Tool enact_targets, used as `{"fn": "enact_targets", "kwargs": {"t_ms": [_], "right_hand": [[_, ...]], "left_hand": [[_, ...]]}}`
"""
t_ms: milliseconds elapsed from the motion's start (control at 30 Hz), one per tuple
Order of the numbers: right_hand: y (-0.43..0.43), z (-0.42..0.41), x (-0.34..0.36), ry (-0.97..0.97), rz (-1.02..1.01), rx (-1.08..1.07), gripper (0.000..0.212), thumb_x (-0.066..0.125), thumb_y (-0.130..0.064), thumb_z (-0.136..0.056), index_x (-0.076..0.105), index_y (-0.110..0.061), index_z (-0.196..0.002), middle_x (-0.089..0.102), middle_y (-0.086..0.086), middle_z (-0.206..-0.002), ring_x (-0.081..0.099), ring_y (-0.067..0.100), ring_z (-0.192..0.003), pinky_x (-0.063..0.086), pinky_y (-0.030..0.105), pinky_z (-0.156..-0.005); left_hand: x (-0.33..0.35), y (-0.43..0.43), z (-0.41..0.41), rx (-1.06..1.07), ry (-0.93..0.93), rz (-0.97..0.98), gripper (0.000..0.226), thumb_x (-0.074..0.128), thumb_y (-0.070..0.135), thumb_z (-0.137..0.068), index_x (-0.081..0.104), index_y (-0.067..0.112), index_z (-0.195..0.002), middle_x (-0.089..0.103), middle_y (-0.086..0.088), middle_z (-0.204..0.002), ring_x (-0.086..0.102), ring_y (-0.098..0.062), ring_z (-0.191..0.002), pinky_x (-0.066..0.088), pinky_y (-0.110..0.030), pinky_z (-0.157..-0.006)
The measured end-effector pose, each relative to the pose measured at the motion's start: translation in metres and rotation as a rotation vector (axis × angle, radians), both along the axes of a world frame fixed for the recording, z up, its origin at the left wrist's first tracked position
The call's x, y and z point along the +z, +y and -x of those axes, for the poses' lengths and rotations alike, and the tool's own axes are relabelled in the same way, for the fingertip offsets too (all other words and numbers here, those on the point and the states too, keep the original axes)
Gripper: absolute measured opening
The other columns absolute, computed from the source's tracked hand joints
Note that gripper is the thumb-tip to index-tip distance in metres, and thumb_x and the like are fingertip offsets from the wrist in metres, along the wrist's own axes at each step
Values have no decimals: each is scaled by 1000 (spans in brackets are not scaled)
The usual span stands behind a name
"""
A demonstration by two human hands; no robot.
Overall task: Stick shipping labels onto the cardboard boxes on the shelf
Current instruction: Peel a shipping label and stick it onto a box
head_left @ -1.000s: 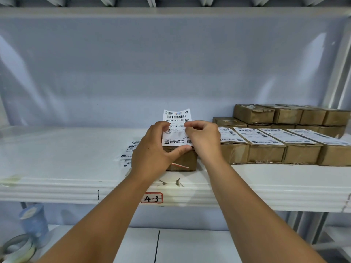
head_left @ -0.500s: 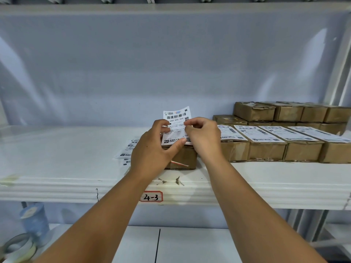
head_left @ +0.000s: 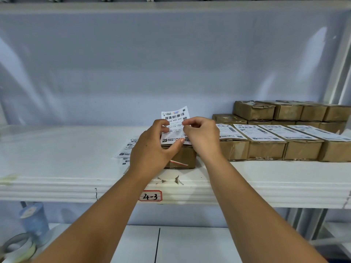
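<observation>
A white shipping label (head_left: 175, 116) stands nearly upright above a small brown cardboard box (head_left: 185, 156) on the white shelf (head_left: 57, 149). My left hand (head_left: 152, 149) pinches the label's lower left part, thumb across its bottom edge. At the label's right edge my right hand (head_left: 202, 135) pinches it between thumb and fingers. The hands hide most of the box's top. To the right runs a row of labelled boxes (head_left: 266, 145).
Unlabelled brown boxes (head_left: 284, 111) are stacked behind the labelled row at the right. Loose label sheets (head_left: 126, 149) lie on the shelf left of my hands. A tag reading 4-3 (head_left: 150, 195) marks the shelf edge. Tape rolls (head_left: 20, 245) sit at lower left.
The label's top has tilted slightly to the right and its middle has bent between my fingers. Both hands keep their pinch at about the same place.
</observation>
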State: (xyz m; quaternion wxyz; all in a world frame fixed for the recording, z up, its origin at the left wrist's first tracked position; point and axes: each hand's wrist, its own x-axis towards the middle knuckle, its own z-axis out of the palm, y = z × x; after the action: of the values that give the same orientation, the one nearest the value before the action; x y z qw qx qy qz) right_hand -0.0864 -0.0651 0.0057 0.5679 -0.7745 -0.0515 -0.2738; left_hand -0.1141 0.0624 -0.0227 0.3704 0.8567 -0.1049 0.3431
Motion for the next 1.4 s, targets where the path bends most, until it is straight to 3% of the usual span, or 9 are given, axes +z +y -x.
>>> {"fn": "enact_targets", "kwargs": {"t_ms": [233, 500, 800, 1200, 1400], "right_hand": [[1, -2, -1, -21, 21, 1, 17, 62, -11, -81, 73, -21, -87, 55, -12, -68, 50, 5, -64, 36, 13, -57], [1, -2, -2, -34, 52, 5, 17, 62, -11, -81, 72, -22, -87, 53, -12, -69, 49, 5, -62, 35, 13, -55], [2, -3, -3, -63, 111, -11, 13, 64, -13, -81, 72, -22, -86, 51, -13, -64, 48, 4, -59, 34, 9, -55], [3, -2, -3, -96, 176, -33, 13, 62, -12, -81, 71, -19, -87, 50, -12, -62, 46, 5, -57, 33, 10, -54], [3, 0, -3, -100, 204, -26, 15, 60, -13, -82, 72, -19, -90, 52, -13, -68, 47, 7, -61, 35, 18, -58]], "left_hand": [[0, -1, -1, 23, -7, -43, 36, 60, 45, -83, 50, 31, -115, 58, 17, -116, 52, -7, -110, 44, -29, -78], [-1, -1, -2, 48, -3, -49, 14, 54, 34, -88, 59, 29, -99, 54, 18, -101, 49, -10, -104, 41, -28, -76], [0, -1, -3, 31, 4, -50, 3, 53, 34, -86, 57, 34, -87, 52, 20, -96, 50, -9, -102, 43, -30, -78], [0, -1, -5, 39, -13, -76, 10, 53, 34, -88, 61, 28, -87, 58, 15, -94, 50, -12, -97, 40, -27, -75], [0, -1, -4, 67, -21, -124, 15, 51, 34, -89, 62, 24, -89, 55, 15, -92, 47, -11, -95, 40, -29, -72]]}}
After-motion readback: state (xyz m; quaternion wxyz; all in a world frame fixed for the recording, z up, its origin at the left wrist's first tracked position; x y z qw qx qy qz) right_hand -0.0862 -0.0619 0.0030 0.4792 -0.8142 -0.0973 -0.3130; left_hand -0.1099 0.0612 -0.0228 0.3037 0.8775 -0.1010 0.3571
